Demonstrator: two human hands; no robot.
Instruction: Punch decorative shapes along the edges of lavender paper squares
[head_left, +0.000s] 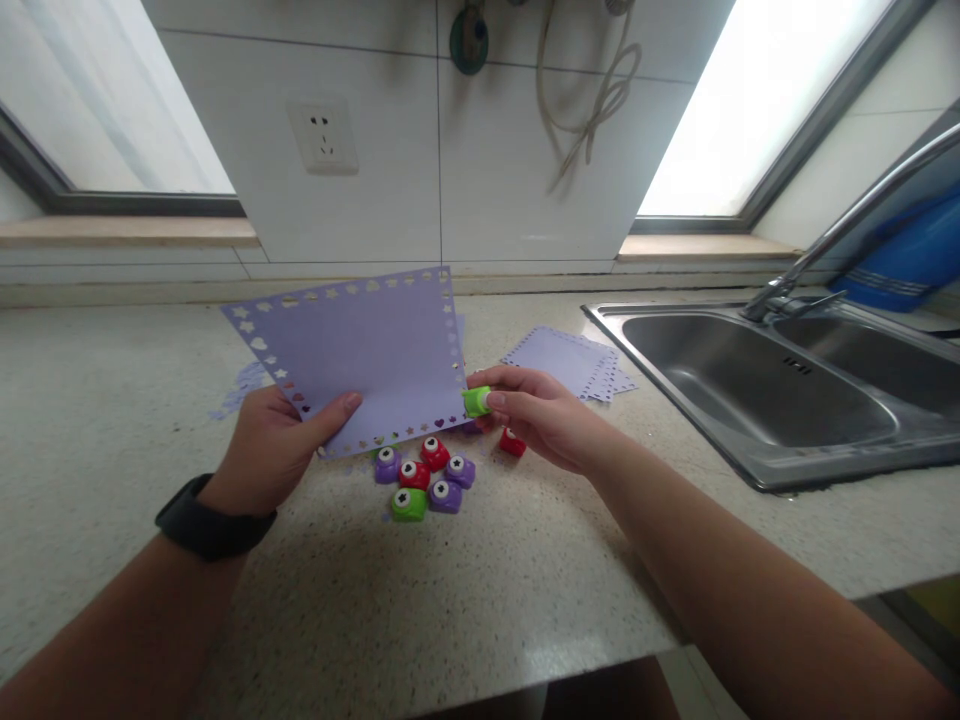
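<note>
The left hand [274, 440] pinches the near left part of a purple paper sheet [360, 355], thumb on its face, holding it raised and tilted above the speckled countertop [300, 600]. Small shapes, hearts and flowers among them, are cut along the sheet's edges. At its near right corner, the right hand [536, 410] pinches a green craft punch [476, 402] between thumb and fingers, against the paper. More punches [414, 475] in red, purple and green lie below the sheet, between the hands; their round white tops bear dark shape symbols, with no readable lettering. A stack of purple sheets [559, 358] lies farther right, near the sink [750, 385].
</note>
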